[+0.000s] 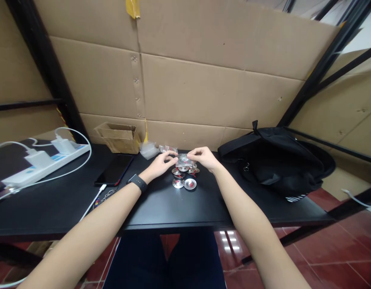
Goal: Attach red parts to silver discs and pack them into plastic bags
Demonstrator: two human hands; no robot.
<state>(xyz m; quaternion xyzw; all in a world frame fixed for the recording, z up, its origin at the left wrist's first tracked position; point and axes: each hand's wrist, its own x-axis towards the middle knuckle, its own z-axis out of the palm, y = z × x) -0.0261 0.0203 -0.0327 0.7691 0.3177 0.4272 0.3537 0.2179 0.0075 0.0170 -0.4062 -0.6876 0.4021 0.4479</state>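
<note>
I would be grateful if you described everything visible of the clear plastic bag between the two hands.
The clear plastic bag looks thin, glossy and crinkled, with silvery and red patches showing through. The left hand and right hand hold its opposite sides with their fingertips, over small cymbal-like metal discs. Its opening is too small to make out.

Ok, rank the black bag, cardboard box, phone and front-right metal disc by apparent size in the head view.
1. Black bag
2. Cardboard box and phone: too close to rank
3. Front-right metal disc
</note>
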